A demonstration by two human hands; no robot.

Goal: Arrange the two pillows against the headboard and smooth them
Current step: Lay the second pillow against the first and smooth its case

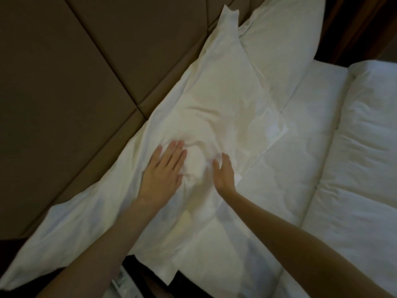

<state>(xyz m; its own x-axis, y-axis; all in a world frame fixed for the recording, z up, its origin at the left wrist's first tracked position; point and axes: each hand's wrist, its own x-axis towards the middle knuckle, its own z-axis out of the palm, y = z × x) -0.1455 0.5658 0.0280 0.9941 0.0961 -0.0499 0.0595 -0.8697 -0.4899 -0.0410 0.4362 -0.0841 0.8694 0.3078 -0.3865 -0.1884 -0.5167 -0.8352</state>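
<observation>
Your left hand [164,168] lies flat on the near pillow [206,117], palm down, fingers spread and straight, gripping nothing. Your right hand [223,172] is just to its right on the same pillow, turned on its edge with the fingers loosely extended, also holding nothing. Between the two hands the white cover bunches into a small raised mound of wrinkles. This near pillow runs diagonally from the lower left toward the upper right, with its long far edge lying against the padded brown headboard [71,61]. The far pillow [283,33] sits at the upper right, also against the headboard, and its near end is tucked partly under the corner of the near pillow. To the right of both pillows lies the white duvet [354,147], folded into a thick roll across the bed. The scene is dim.
</observation>
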